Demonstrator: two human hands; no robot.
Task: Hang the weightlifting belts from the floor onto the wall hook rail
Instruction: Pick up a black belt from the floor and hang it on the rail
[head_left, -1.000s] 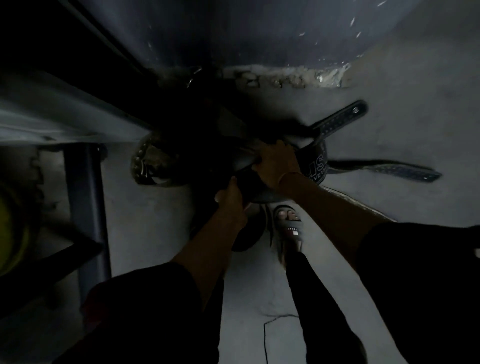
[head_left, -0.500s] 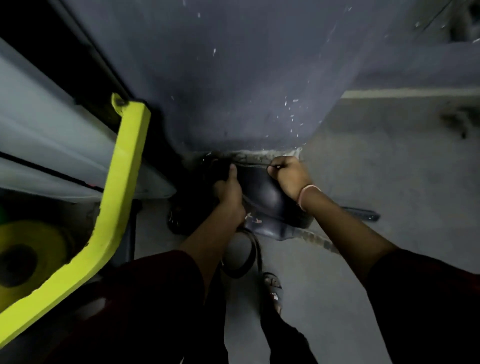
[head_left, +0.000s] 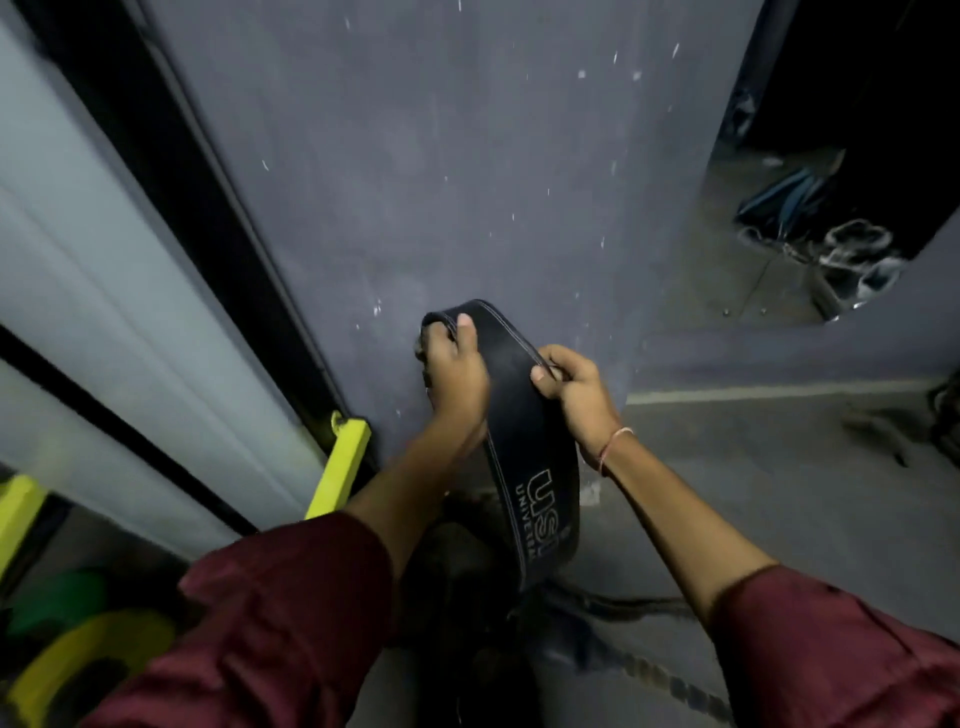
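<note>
I hold a wide black weightlifting belt (head_left: 511, 395) with white stitching and white lettering up in front of a dark grey wall (head_left: 441, 171). My left hand (head_left: 454, 364) grips its upper left end, thumb on top. My right hand (head_left: 574, 387) pinches the belt's right edge. The lettered part hangs down between my forearms, and its lower strap (head_left: 623, 660) trails toward the floor. More dark belts (head_left: 457, 561) lie in a heap on the floor below, hard to make out. No hook rail is visible.
A yellow metal frame (head_left: 340, 467) stands at the left beside a pale panel (head_left: 104, 291). Yellow and green weight plates (head_left: 78, 639) sit at the bottom left. A mirror (head_left: 810, 208) hangs at the upper right. Grey floor (head_left: 779, 493) extends to the right.
Both hands have lifted the black belt from the floor up along the wall. The view has tilted upward with it, showing more wall and the mirror.
</note>
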